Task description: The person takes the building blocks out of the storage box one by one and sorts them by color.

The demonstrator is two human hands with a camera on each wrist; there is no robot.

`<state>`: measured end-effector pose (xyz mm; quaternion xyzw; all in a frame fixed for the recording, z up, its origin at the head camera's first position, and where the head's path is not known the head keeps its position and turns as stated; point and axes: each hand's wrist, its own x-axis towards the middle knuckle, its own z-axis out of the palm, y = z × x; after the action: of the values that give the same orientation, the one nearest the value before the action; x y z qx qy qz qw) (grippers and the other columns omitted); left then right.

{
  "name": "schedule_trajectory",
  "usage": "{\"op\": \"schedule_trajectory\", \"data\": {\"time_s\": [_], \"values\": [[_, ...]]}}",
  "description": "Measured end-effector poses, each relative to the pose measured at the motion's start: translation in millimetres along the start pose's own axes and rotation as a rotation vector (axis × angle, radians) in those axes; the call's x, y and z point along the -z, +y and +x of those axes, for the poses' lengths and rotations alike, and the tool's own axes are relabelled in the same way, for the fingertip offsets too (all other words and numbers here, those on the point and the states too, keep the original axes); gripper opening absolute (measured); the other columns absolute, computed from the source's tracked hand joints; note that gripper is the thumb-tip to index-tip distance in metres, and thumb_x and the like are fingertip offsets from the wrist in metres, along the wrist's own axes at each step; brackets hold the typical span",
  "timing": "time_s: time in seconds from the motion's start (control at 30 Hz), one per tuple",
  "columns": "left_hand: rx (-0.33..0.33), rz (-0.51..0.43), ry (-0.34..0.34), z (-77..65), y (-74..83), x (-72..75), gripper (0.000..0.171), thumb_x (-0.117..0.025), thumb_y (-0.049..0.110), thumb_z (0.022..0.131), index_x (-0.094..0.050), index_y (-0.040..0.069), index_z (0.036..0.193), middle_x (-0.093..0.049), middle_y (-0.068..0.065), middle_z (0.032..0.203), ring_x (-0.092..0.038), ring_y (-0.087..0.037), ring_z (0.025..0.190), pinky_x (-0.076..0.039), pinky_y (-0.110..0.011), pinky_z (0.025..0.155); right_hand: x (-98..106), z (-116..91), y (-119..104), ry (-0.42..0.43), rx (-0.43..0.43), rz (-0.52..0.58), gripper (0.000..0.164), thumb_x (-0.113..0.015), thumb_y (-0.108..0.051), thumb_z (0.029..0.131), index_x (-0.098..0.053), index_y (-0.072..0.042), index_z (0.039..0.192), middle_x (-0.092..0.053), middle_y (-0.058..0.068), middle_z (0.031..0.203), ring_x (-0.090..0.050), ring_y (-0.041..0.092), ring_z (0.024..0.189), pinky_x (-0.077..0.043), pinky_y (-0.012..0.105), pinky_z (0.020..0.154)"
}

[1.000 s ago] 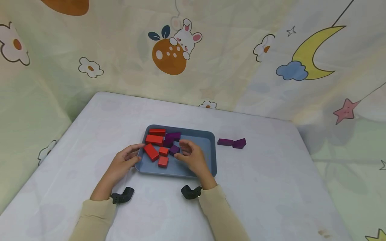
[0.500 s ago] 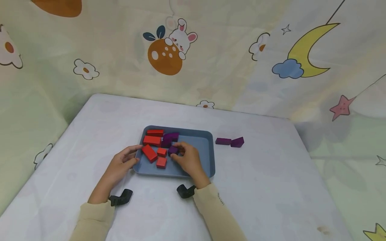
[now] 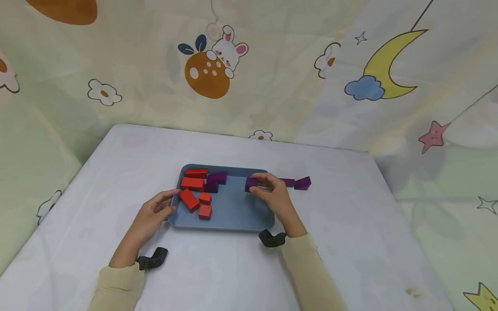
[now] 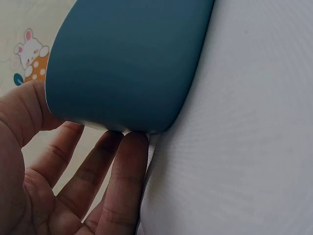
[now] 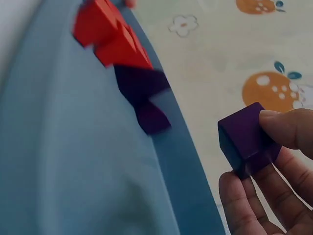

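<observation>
Right wrist view: the right hand [image 5: 281, 196] pinches a smooth purple cube [image 5: 244, 132] at right; an uneven grip could let it drop. Left wrist view: the left hand [image 4: 83, 181] rests fairly straight fingers against the blue-grey rectangular tray [image 4: 127, 68], upper centre; a nudge could slide it. Head view: the cube is near centre, over the tray's right half. Counted: one tray, five red rectangular blocks [image 3: 192, 184], the held cube, apparently two angular purple pieces [image 3: 217, 177] inside, two purple blocks [image 3: 302, 183] outside, centre right.

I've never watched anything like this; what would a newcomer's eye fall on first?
Probably the bright red blocks, clustered in the left part of the blue-grey tray. Next might come the purple cube that the right hand pinches at the tray's right side. Beyond the table, the white rabbit printed on the backdrop also stands out.
</observation>
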<state>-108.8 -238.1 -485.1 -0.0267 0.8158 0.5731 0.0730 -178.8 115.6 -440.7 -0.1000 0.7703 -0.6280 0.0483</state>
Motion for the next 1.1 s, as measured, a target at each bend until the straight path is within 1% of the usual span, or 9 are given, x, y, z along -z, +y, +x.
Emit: {"op": "schedule_trajectory", "data": {"time_s": [0.2, 0.27, 0.4, 0.47, 0.53, 0.7, 0.77, 0.93, 1.1], "values": [[0.001, -0.001, 0.005, -1.2, -0.2, 0.6, 0.052, -0.056, 0.008, 0.106, -0.054, 0.008, 0.158, -0.047, -0.019, 0.166, -0.045, -0.045, 0.152, -0.049, -0.015, 0.090, 47.8, 3.3, 0.9, 0.027, 0.017, -0.067, 0.040, -0.075, 0.001, 0.099, -0.066, 0.006, 0.138, -0.069, 0.025, 0.135, -0.066, 0.027, 0.120, -0.055, 0.021, 0.096], [0.005, 0.006, 0.005, -1.1, -0.7, 0.9, 0.051, -0.056, 0.009, 0.106, -0.054, 0.008, 0.158, -0.047, -0.019, 0.166, -0.044, -0.046, 0.152, -0.049, -0.016, 0.090, 64.8, 4.6, 2.3, 0.024, 0.030, -0.091, 0.041, -0.073, 0.002, 0.100, -0.064, 0.008, 0.140, -0.067, 0.028, 0.137, -0.067, 0.022, 0.118, -0.055, 0.019, 0.095], [0.010, 0.010, 0.002, -1.1, -0.3, 1.4, 0.051, -0.056, 0.009, 0.107, -0.054, 0.008, 0.158, -0.046, -0.020, 0.166, -0.044, -0.045, 0.152, -0.050, -0.016, 0.090, 98.8, 5.0, 7.6, 0.026, 0.040, -0.145, 0.041, -0.068, 0.003, 0.103, -0.061, 0.010, 0.143, -0.063, 0.032, 0.142, -0.064, 0.006, 0.116, -0.051, 0.016, 0.096], [0.010, 0.011, 0.001, -1.4, 0.0, 1.3, 0.051, -0.056, 0.009, 0.107, -0.054, 0.009, 0.158, -0.046, -0.020, 0.166, -0.044, -0.045, 0.152, -0.050, -0.016, 0.090, 114.7, 4.1, 10.6, 0.032, 0.033, -0.175, 0.041, -0.066, 0.002, 0.105, -0.059, 0.010, 0.145, -0.062, 0.032, 0.143, -0.062, 0.003, 0.116, -0.050, 0.015, 0.097], [0.005, 0.011, -0.002, -1.8, -0.3, 1.4, 0.051, -0.056, 0.009, 0.107, -0.053, 0.008, 0.158, -0.047, -0.021, 0.166, -0.045, -0.045, 0.152, -0.050, -0.016, 0.090, 129.1, 3.4, 13.4, 0.041, 0.027, -0.204, 0.040, -0.064, 0.003, 0.106, -0.058, 0.010, 0.145, -0.061, 0.032, 0.144, -0.062, 0.007, 0.121, -0.047, 0.013, 0.101], [-0.003, 0.009, -0.006, -3.0, -1.7, 1.8, 0.052, -0.057, 0.008, 0.107, -0.052, 0.007, 0.159, -0.047, -0.022, 0.165, -0.045, -0.046, 0.151, -0.050, -0.015, 0.088, 155.9, 2.3, 19.2, 0.075, 0.001, -0.317, 0.041, -0.059, 0.004, 0.108, -0.056, 0.009, 0.148, -0.060, 0.031, 0.147, -0.058, 0.036, 0.137, -0.046, 0.011, 0.102], [0.000, 0.012, -0.003, -3.0, -1.8, 2.2, 0.051, -0.057, 0.008, 0.107, -0.053, 0.008, 0.158, -0.047, -0.022, 0.165, -0.046, -0.046, 0.151, -0.050, -0.015, 0.088, 162.4, 2.1, 21.4, 0.092, -0.013, -0.353, 0.041, -0.057, 0.004, 0.109, -0.055, 0.009, 0.149, -0.058, 0.031, 0.149, -0.056, 0.043, 0.140, -0.047, 0.013, 0.103], [0.004, 0.006, 0.000, -2.6, -2.1, 2.2, 0.051, -0.056, 0.008, 0.107, -0.053, 0.007, 0.158, -0.047, -0.022, 0.165, -0.046, -0.045, 0.151, -0.050, -0.015, 0.088, 172.6, 2.5, 31.1, 0.124, -0.053, -0.399, 0.040, -0.055, 0.006, 0.109, -0.053, 0.012, 0.148, -0.054, 0.034, 0.152, -0.053, 0.049, 0.143, -0.049, 0.026, 0.110], [0.009, -0.006, -0.006, -0.7, -2.7, -0.2, 0.051, -0.056, 0.008, 0.108, -0.052, 0.007, 0.159, -0.045, -0.022, 0.166, -0.044, -0.046, 0.152, -0.050, -0.015, 0.088, 180.4, 2.4, 44.2, 0.106, -0.106, -0.458, 0.040, -0.055, 0.007, 0.108, -0.053, 0.014, 0.147, -0.053, 0.036, 0.151, -0.052, 0.051, 0.144, -0.046, 0.048, 0.115]]}}
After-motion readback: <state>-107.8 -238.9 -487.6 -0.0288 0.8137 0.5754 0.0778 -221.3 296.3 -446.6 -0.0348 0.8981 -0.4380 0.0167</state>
